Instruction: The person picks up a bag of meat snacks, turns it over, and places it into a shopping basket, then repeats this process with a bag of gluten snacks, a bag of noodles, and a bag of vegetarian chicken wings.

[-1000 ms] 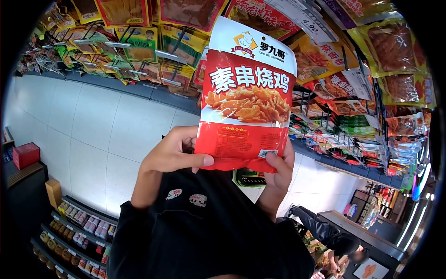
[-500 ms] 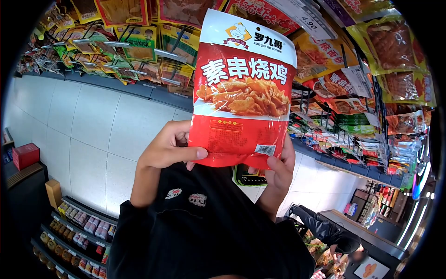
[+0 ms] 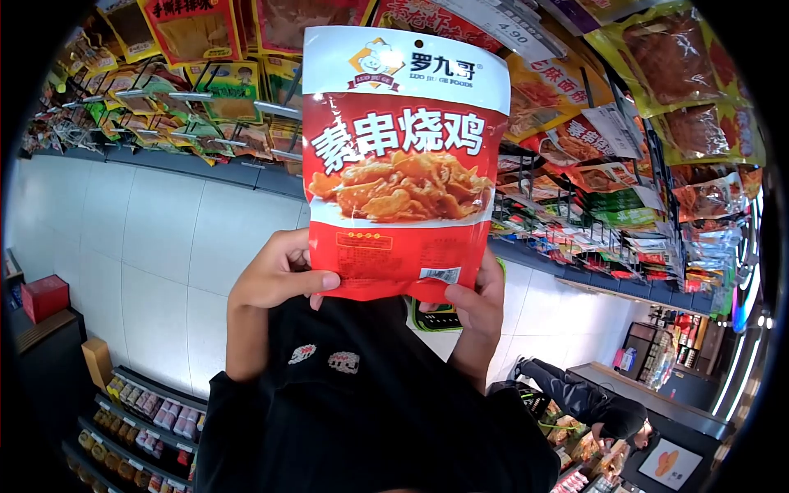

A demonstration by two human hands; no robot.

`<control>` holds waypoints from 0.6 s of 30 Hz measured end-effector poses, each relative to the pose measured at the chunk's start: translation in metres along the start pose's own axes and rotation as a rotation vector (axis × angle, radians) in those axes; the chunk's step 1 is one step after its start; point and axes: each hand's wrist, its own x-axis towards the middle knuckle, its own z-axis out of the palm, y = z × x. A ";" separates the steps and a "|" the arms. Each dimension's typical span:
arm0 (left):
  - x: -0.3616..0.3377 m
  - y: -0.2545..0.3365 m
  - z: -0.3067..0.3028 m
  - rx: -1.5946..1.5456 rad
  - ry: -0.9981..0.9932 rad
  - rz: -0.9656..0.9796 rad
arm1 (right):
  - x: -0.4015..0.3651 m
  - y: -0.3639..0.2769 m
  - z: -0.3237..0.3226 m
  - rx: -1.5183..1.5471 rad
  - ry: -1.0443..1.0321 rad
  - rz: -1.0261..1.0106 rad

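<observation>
A red and white snack bag (image 3: 403, 177), printed with a picture of orange-brown food pieces and large white characters, is held upright with its front toward me. My left hand (image 3: 283, 271) pinches its lower left corner, thumb on the front and fingers behind. At the lower right corner, my right hand (image 3: 477, 300) grips the bag the same way, its thumb just below the barcode. Behind the bag's bottom edge, part of a green and black basket (image 3: 436, 317) shows; most of it is hidden.
Hanging snack packets (image 3: 226, 90) fill the rack ahead, with more packets (image 3: 620, 197) on the right. A price tag (image 3: 501, 25) reads 4.90. Shelves of jars and cans (image 3: 144, 411) stand lower left. Another person (image 3: 592, 407) is at lower right. Pale tiled floor (image 3: 156, 222) lies between.
Both hands have moved a little left with the bag, which now stands straighter and looks slightly larger. The other person's head has shifted.
</observation>
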 end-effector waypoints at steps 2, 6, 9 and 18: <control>-0.001 -0.001 -0.002 0.032 0.004 -0.018 | -0.002 0.002 -0.003 -0.011 -0.006 0.024; -0.002 -0.003 -0.003 0.039 0.008 -0.012 | -0.004 0.001 -0.002 -0.042 0.004 0.051; -0.003 -0.005 -0.004 0.048 0.025 -0.027 | -0.004 0.001 -0.003 -0.082 -0.008 0.064; -0.006 -0.005 -0.002 0.057 0.031 -0.016 | -0.008 -0.001 -0.002 -0.102 -0.006 0.099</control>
